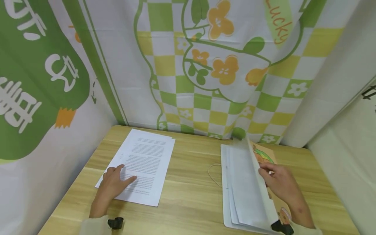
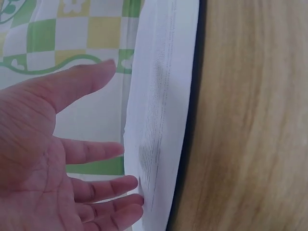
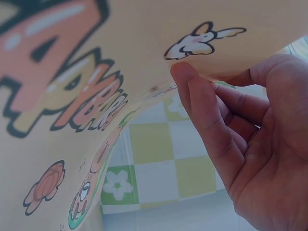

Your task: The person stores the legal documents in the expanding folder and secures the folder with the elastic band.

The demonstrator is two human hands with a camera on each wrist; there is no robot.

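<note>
A stack of printed sheets (image 1: 147,163) lies on the left of the table. My left hand (image 1: 113,182) is over its near left part, fingers spread and loosely bent. In the left wrist view the fingertips (image 2: 130,183) are right at the paper. On the right is a file folder, its tan cover (image 3: 139,43) printed with cartoon figures and lettering. My right hand (image 1: 280,181) pinches the cover's edge between thumb and fingers and holds it raised and tilted. White sheets (image 1: 246,186) show inside the folder, left of the cover.
A thin elastic cord (image 1: 209,170) loops out from the folder's left side onto the wooden table (image 1: 188,195). A green and yellow checkered curtain (image 1: 202,101) hangs behind the table's far edge. Pale fabric (image 1: 346,163) hangs along the right side.
</note>
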